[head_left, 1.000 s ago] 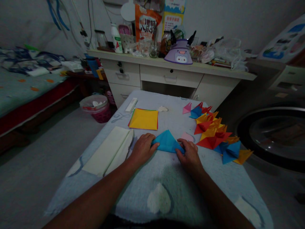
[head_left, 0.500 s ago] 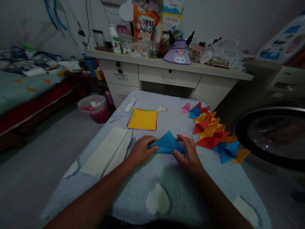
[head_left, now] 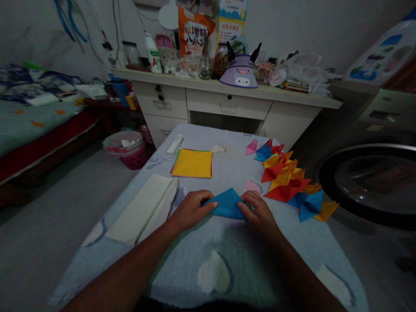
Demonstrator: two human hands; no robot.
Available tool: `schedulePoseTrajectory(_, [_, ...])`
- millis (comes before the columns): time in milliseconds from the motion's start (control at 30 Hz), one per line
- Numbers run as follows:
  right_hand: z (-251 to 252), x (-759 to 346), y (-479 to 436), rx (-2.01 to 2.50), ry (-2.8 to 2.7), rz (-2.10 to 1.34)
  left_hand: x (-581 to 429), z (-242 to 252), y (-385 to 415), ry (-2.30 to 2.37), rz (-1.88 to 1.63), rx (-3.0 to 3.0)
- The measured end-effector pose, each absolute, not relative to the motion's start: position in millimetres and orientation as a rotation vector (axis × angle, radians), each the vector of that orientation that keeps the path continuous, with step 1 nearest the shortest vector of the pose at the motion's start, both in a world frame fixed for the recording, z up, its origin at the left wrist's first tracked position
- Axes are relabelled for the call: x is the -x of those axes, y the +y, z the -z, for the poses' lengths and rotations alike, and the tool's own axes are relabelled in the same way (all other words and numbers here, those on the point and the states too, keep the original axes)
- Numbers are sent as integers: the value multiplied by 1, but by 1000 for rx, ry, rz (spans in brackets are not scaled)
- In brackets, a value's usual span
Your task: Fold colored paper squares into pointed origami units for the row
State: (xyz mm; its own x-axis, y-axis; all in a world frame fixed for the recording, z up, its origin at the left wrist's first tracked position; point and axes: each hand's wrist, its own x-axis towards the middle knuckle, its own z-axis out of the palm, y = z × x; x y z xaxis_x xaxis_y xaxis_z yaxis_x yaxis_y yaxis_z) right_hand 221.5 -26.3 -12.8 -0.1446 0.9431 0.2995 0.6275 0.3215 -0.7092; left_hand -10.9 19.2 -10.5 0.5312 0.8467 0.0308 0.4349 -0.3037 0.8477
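Note:
A blue sheet of origami paper, folded to a peak at the top, is held between my two hands just over the cloth-covered table. My left hand pinches its left corner, thumb on the near side. At the right corner my right hand grips it the same way, fingers behind the paper. Beyond my left hand lies a stack of square paper with a yellow sheet on top. Folded paper cranes in red, yellow, blue and pink stand in a row to the right.
A folded off-white cloth or paper lies left of my hands. A small white box sits at the table's far left. Behind stands a cluttered white desk; a washing machine is on the right, a lined bin on the left.
Both hands have drawn the blue paper slightly nearer and lower. My right hand's fingers have closed on its right corner, and the paper's face is more tilted towards me.

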Motion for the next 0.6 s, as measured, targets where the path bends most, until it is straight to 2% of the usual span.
schedulePoseTrajectory(333, [7,-221,-27,1379,-1877,-687,17,11,21,959,-524,-1814])
schedulePoseTrajectory(600, [4,-222,-32,1257,-1593,-1201,18,12,21,847,-464,-1727])
